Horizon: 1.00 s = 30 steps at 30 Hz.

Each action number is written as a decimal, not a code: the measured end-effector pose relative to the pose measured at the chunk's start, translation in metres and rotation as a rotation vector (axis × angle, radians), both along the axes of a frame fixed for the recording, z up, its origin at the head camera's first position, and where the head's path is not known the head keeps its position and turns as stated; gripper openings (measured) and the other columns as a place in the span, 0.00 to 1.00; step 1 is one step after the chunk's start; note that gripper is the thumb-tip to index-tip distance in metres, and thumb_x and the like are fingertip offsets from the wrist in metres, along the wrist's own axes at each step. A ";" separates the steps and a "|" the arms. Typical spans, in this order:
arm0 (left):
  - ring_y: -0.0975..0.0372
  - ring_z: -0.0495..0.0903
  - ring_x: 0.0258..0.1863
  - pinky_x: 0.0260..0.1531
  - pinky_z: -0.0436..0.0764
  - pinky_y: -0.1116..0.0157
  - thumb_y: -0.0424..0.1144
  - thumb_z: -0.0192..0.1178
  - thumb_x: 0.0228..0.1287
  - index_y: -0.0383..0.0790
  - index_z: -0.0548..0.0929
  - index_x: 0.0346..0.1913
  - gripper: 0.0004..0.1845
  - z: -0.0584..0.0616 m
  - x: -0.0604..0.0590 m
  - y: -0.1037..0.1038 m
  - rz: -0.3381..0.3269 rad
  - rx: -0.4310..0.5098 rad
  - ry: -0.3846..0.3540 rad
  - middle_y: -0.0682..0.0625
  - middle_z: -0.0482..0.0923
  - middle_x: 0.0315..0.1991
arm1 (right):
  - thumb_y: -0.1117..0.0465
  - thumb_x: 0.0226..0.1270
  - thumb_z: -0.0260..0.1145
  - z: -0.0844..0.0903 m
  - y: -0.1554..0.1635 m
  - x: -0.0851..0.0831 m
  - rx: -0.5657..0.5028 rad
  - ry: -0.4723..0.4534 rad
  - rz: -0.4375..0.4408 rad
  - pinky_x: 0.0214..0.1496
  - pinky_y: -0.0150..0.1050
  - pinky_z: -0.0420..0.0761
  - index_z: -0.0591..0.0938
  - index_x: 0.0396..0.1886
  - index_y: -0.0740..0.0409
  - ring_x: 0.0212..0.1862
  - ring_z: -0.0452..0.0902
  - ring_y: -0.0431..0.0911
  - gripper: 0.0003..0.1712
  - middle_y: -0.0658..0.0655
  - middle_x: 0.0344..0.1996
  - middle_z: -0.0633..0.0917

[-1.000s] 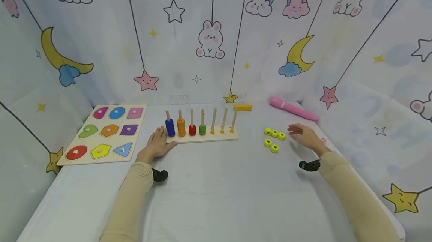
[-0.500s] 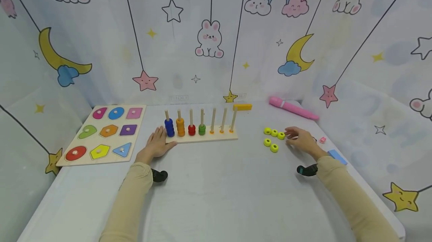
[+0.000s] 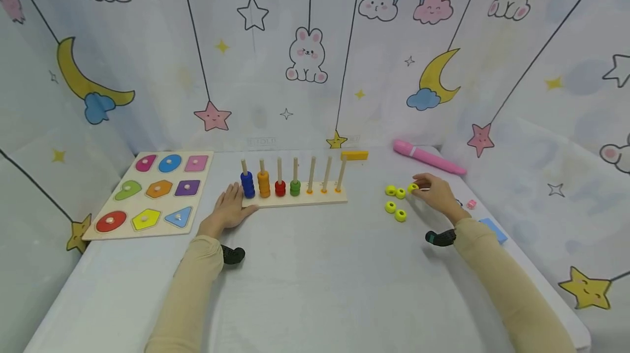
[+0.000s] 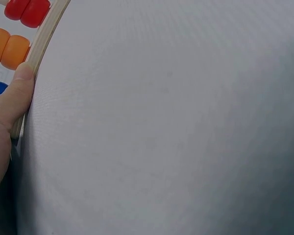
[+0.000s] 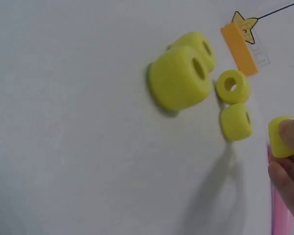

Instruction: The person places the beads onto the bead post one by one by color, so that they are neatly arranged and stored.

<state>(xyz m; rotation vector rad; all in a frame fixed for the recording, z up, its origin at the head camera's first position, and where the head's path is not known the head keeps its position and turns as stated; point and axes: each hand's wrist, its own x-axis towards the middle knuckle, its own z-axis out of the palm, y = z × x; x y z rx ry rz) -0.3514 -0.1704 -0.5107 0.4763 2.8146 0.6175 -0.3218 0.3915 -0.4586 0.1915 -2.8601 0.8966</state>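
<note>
Right hand [image 3: 433, 193], seen from the head camera, pinches one yellow ring [image 3: 412, 187] between its fingertips at the right side of the table [image 3: 315, 265], just beside four more yellow rings [image 3: 395, 201] lying loose on the cloth. Left hand [image 3: 228, 210] lies flat with straight fingers, its fingertips against the near left end of the wooden peg rack [image 3: 294, 200], which carries blue, orange, red and green rings on its first four pegs while the other three stand bare. A shape puzzle board [image 3: 150, 191] lies at the far left, and a pink pen [image 3: 427, 158] and an orange block [image 3: 354, 155] sit near the back wall.

From the left wrist, the thumb [image 4: 14, 93] presses on the edge of the rack [image 4: 44, 34]; orange and red rings show beyond it.

From the right wrist, two fingertips [image 5: 289, 152] hold the yellow ring [image 5: 280, 138] by its outer wall, clear of the other four [image 5: 196, 78]. It looks small, light and rigid, probably smooth painted wood, so it could slip or roll; a pinch across the rim, leaving the centre hole free, seems the safest hold.
</note>
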 end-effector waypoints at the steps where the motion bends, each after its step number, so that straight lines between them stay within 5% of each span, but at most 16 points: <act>1: 0.43 0.29 0.71 0.68 0.29 0.48 0.61 0.42 0.70 0.22 0.38 0.70 0.49 0.002 0.001 0.000 -0.001 0.002 0.002 0.29 0.30 0.72 | 0.62 0.64 0.66 0.006 -0.004 -0.003 -0.021 0.008 -0.005 0.51 0.54 0.77 0.74 0.57 0.66 0.51 0.77 0.59 0.23 0.66 0.48 0.80; 9: 0.43 0.29 0.71 0.68 0.30 0.49 0.60 0.43 0.70 0.22 0.38 0.71 0.48 0.004 0.002 -0.001 -0.001 -0.007 0.003 0.30 0.30 0.72 | 0.61 0.66 0.63 0.050 -0.076 -0.039 -0.176 0.100 0.027 0.54 0.50 0.77 0.76 0.55 0.63 0.54 0.76 0.55 0.19 0.61 0.51 0.79; 16: 0.42 0.29 0.71 0.67 0.30 0.47 0.61 0.43 0.69 0.22 0.38 0.71 0.49 -0.007 -0.005 -0.002 0.008 0.013 0.016 0.30 0.30 0.72 | 0.67 0.63 0.64 0.078 -0.165 -0.061 -0.264 0.205 0.199 0.53 0.41 0.78 0.77 0.53 0.66 0.50 0.78 0.52 0.18 0.62 0.49 0.81; 23: 0.42 0.30 0.71 0.68 0.31 0.46 0.63 0.44 0.68 0.23 0.39 0.71 0.50 -0.013 -0.008 -0.004 0.009 0.006 0.023 0.30 0.31 0.72 | 0.66 0.64 0.64 0.082 -0.227 -0.059 -0.208 0.205 0.379 0.51 0.36 0.78 0.77 0.52 0.67 0.48 0.80 0.49 0.18 0.60 0.47 0.82; 30: 0.42 0.29 0.71 0.68 0.30 0.47 0.61 0.44 0.69 0.23 0.38 0.71 0.49 -0.009 -0.008 -0.002 0.007 0.008 0.006 0.30 0.30 0.72 | 0.65 0.63 0.66 0.079 -0.245 -0.052 -0.126 0.162 0.384 0.51 0.32 0.77 0.78 0.52 0.62 0.46 0.79 0.45 0.17 0.56 0.45 0.83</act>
